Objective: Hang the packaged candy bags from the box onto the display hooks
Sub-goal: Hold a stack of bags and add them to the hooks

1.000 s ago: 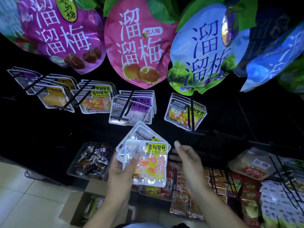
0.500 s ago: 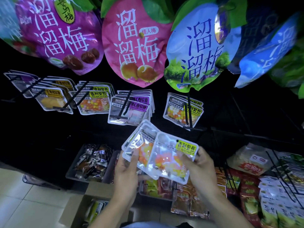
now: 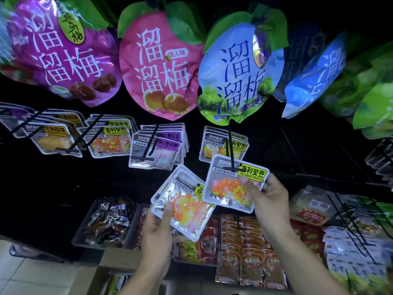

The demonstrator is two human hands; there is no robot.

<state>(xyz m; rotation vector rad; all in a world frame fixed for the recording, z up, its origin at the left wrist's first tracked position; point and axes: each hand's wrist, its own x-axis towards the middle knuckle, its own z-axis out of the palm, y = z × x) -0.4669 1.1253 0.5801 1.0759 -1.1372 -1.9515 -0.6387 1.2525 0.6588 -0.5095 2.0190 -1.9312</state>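
right hand (image 3: 268, 199) pinches candy bag (image 3: 231, 184) at hook (image 3: 231, 150).

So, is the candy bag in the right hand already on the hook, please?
Cannot tell: the candy bag, pinched by the right hand, meets the hook tip.

Silver candy bag (image 3: 230, 189) shows orange, yellow, white sweets under a yellow label.

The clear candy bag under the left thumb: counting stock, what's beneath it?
More bags of the same kind, edges fanned out. Their number stays hidden beneath the top clear candy bag and left hand.
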